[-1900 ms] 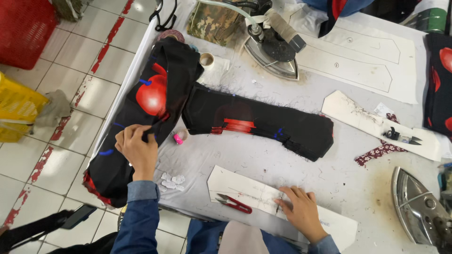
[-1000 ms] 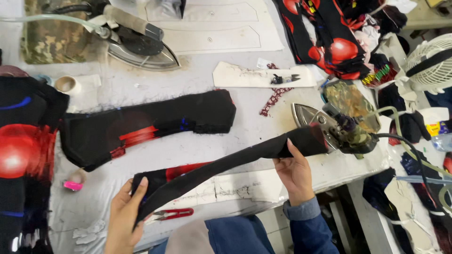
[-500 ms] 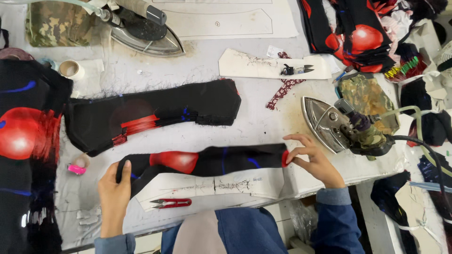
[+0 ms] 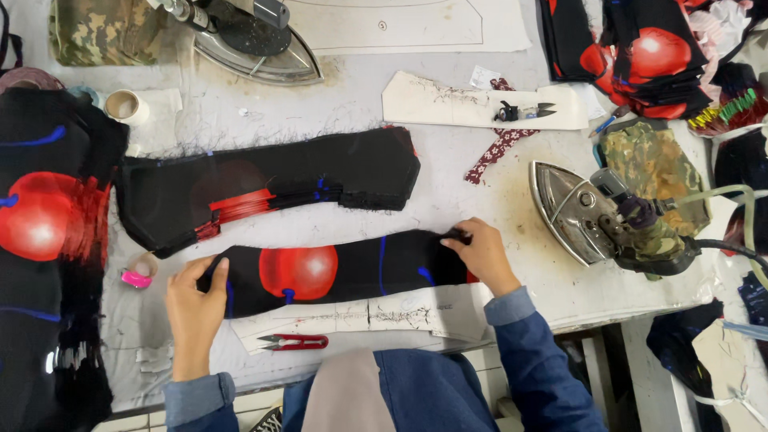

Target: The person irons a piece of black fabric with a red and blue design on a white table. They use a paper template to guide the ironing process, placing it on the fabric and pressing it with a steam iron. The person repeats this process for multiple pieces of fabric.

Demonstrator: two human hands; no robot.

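A long black cloth strip (image 4: 336, 272) with a big red ball on it lies flat across the middle of the frame. The left hand (image 4: 194, 308) sits at the lower left. It lies flat on the left end of the strip, with the fingers a little spread, pressing down and not gripping. The right hand (image 4: 482, 254) is at the middle right. Its fingertips pinch the right end of the strip.

The strip lies on top of a pale paper pattern (image 4: 384, 314), which shows just below it. Red snips (image 4: 296, 342) rest near the lower edge of that paper, between the two arms.

Just above the strip lies a stack of black cloth (image 4: 272, 188) with red and blue marks. At the far left is a bigger black pile (image 4: 48, 240) with a red ball on it. A small pink thing (image 4: 136, 278) lies near the left hand, and a tape roll (image 4: 126, 106) sits at the upper left.

One iron (image 4: 256, 40) rests at the top of the frame. Another iron (image 4: 592, 212) lies on its side at the right, near the right hand. A second paper pattern (image 4: 448, 102) lies at the upper right with small dark snips (image 4: 524, 112) on it. All of this is on a grey table (image 4: 480, 184).
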